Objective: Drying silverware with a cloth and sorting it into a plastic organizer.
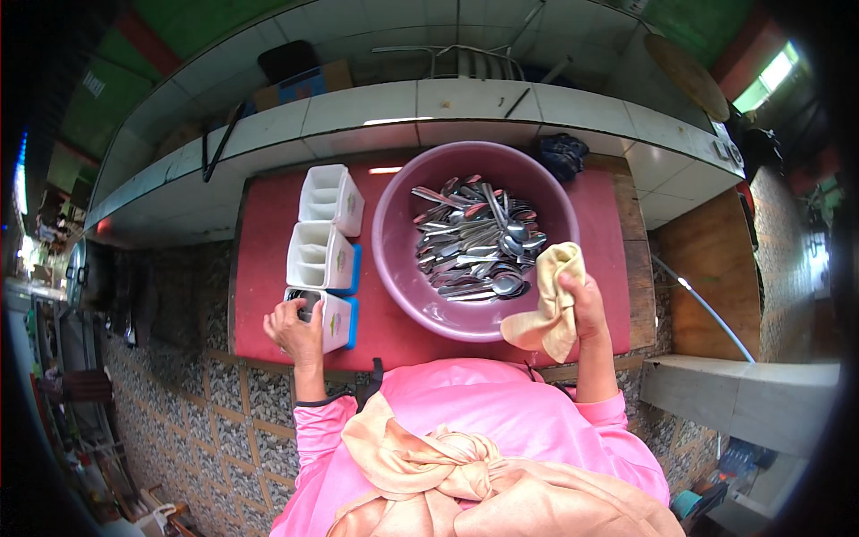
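Observation:
My right hand [585,305] grips a crumpled pale yellow cloth [556,295] over the right front rim of a large purple plastic basin [396,295]. Inside the basin lies a heap of metal spoons and other cutlery [470,248]. On the left, my left hand [295,329] is at the mouth of the nearest white cutlery holder [337,329], fingers and thumb around its opening. Metal cutlery [309,302] shows between them; whether the fingers grip it is unclear. Two more white divided holders, a middle one [341,265] and a far one [350,208], stand in line behind it.
Everything stands on a red-topped table [268,221]. A dark plastic bag [562,156] lies behind the basin, at its right. Beyond runs a low white-tiled ledge [362,104]. A wooden panel [711,275] and a light blue hose [711,312] are on the right.

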Tool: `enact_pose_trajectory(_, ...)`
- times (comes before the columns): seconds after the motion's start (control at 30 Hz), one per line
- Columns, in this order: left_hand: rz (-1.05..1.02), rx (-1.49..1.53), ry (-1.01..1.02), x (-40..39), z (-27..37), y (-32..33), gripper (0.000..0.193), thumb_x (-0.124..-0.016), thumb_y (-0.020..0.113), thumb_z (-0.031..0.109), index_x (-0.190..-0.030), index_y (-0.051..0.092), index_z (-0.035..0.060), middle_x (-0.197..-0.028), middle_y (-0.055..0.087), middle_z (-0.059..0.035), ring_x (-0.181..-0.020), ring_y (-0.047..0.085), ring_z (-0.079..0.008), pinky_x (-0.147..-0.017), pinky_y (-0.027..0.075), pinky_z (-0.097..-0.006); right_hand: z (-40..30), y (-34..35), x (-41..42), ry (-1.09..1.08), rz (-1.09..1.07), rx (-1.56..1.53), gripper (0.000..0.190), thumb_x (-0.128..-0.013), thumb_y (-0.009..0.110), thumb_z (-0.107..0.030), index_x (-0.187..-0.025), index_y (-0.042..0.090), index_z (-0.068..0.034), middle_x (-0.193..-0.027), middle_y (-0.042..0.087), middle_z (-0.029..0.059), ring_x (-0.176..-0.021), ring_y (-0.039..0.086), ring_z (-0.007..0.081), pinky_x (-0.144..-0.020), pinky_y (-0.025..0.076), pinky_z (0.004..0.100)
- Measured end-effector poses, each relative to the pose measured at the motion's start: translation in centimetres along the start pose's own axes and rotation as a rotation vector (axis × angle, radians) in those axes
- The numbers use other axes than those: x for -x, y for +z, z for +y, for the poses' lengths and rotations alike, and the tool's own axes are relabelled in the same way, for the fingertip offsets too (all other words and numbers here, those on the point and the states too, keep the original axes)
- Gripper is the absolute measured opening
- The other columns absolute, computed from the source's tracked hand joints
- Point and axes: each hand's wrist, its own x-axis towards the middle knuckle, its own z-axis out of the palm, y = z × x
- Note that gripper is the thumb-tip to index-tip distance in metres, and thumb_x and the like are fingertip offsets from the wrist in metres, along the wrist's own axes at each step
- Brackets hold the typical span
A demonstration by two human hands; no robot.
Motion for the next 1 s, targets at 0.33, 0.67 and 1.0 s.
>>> enact_pose_trajectory(0.33, -0.486, 0.466, 0.679, 0.5, 17.3, 12.8, 0.011, -0.067, 0.060, 0.016, -0.076, 0.063, 0.0106, -0.080, 0.058, -0.0029, -0.085, 0.051, -0.0217, -0.079, 0.033, -0.0376, -1.1, -2.0, 0.8, -0.120, -0.106, -0.611, 0.046, -0.085, 0.037, -0.035, -0.118, 0.038, -0.003, -0.111, 0.049, 0.0134, -0.100, 0.049, 0.0274, -0.088, 0.037, 0.0411)
enact_pose_trajectory(0.67, -0.541, 0.234, 0.873, 2.0, 20.3, 18.2, 0.012, -0.068, 0.051, 0.009, -0.078, 0.057, 0.0064, -0.079, 0.056, -0.0075, -0.083, 0.052, -0.0222, -0.074, 0.035, -0.0372, 0.2, -4.0, 3.5, -0.166, 0.001, -0.631, 0.045, -0.084, 0.041, -0.034, -0.116, 0.039, -0.003, -0.109, 0.051, 0.0121, -0.097, 0.051, 0.0251, -0.085, 0.041, 0.0383)
enact_pose_trajectory(1.0, -0.874, 0.293, 0.829, 2.0, 18.4, 11.9, 0.016, -0.073, 0.039, 0.009, -0.079, 0.047, -0.0035, -0.067, 0.056, -0.0236, -0.067, 0.056, -0.0370, -0.059, 0.043, -0.0456, 0.7, -2.6, 2.5, -0.105, 0.032, -0.616, 0.045, -0.083, 0.043, -0.032, -0.116, 0.038, -0.002, -0.106, 0.052, 0.0133, -0.096, 0.052, 0.0263, -0.085, 0.040, 0.0394)
